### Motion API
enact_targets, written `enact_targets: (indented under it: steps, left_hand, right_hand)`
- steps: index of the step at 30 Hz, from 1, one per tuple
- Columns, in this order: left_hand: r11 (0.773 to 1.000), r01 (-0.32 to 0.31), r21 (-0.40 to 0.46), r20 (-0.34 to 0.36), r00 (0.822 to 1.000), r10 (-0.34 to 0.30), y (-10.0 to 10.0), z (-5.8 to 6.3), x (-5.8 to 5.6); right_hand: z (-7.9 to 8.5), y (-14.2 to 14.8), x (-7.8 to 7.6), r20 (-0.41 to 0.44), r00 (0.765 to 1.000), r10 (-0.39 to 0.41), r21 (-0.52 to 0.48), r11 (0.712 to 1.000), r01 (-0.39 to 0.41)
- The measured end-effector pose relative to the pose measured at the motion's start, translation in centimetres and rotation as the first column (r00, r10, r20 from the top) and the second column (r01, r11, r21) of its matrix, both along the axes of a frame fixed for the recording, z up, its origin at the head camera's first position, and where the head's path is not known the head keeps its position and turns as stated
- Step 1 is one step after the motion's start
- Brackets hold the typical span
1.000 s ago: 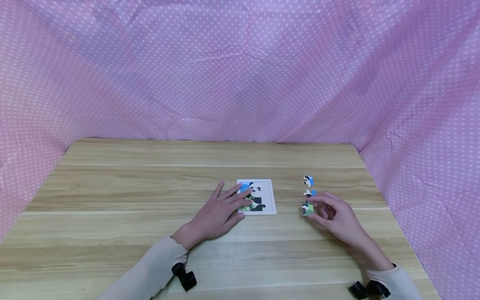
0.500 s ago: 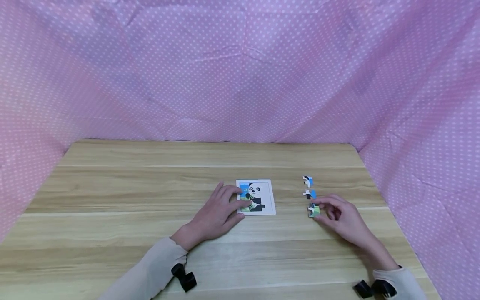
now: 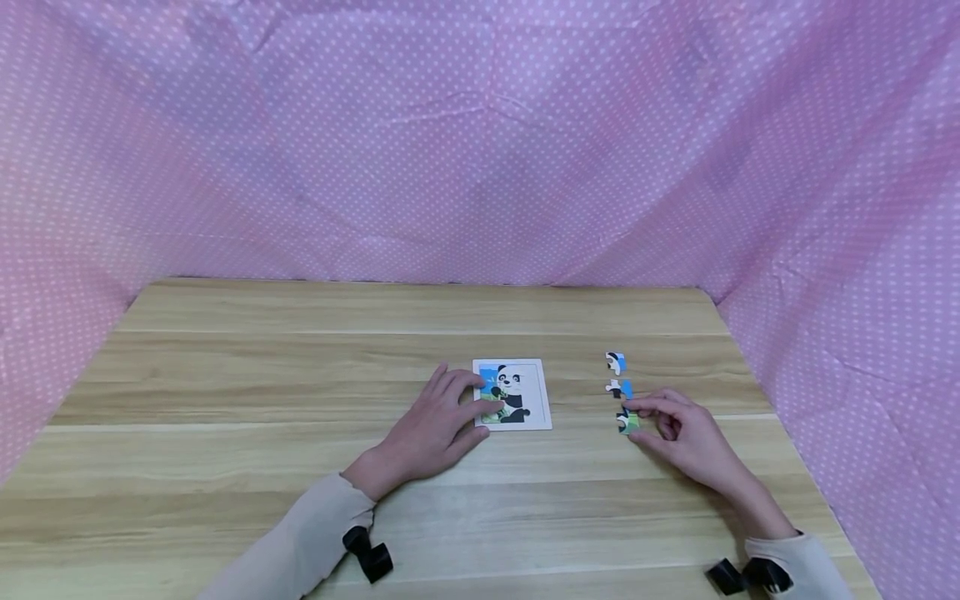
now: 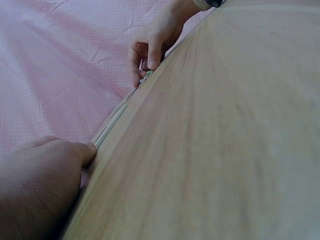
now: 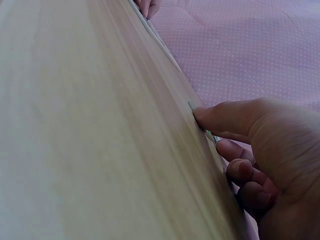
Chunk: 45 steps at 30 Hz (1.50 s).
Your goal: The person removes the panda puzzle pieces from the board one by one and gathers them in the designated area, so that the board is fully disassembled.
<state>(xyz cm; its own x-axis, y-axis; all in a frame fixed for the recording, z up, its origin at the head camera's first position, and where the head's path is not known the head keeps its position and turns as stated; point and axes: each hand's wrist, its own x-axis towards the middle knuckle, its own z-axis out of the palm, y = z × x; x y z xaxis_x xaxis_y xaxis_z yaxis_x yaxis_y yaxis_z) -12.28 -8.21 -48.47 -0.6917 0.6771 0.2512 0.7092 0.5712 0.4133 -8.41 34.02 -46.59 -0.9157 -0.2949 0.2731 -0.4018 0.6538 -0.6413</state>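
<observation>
A square panda jigsaw puzzle (image 3: 536, 396) with a white frame lies on the table, its picture filled on the left and middle and blank white at the right. My left hand (image 3: 431, 425) rests at the puzzle's left side, index finger over the picture and thumb by the near left corner; the left wrist view shows the thumb at the frame's edge. Off to the right, my right hand (image 3: 690, 437) pinches a green, black and white puzzle piece (image 3: 624, 423) between thumb and index finger, low at the tabletop. The other right fingers are curled.
Two more puzzle pieces, a blue, black and white one (image 3: 616, 362) and another (image 3: 617, 388) nearer, lie in a column beyond the right hand's piece. The wooden table (image 3: 262, 375) meets a pink dotted cloth (image 3: 480, 167) behind and at the sides.
My right hand has shifted slightly right with the green piece, then nearly stopped. My left fingers have drawn back from the picture toward the puzzle's left edge, uncovering the panda.
</observation>
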Motion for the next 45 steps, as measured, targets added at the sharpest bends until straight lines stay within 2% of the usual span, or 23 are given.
enact_targets:
  steps: [15, 25, 32, 45]
  left_hand:
    - [1.0, -0.003, 0.001, 0.008, 1.0, 0.003, 0.0, 0.0, 0.0]
    - [1.0, -0.001, -0.001, -0.003, 1.0, 0.001, 0.0, 0.1, 0.1]
    - [1.0, 0.001, 0.0, 0.01, 1.0, -0.001, 0.0, 0.1, 0.1]
    - [1.0, 0.005, -0.028, 0.035, 0.999, -0.004, 0.0, 0.2, 0.0]
  right_hand:
    - [-0.2, 0.4, 0.0, 0.009, 1.0, -0.016, -0.013, 1.0, 0.016]
    - [-0.2, 0.8, 0.1, 0.053, 0.998, -0.046, -0.013, 0.999, 0.047]
    - [-0.1, 0.8, 0.0, 0.051, 0.997, -0.056, -0.061, 0.996, 0.059]
    - [0.6, -0.7, -0.1, -0.093, 0.994, -0.064, -0.076, 0.995, 0.057]
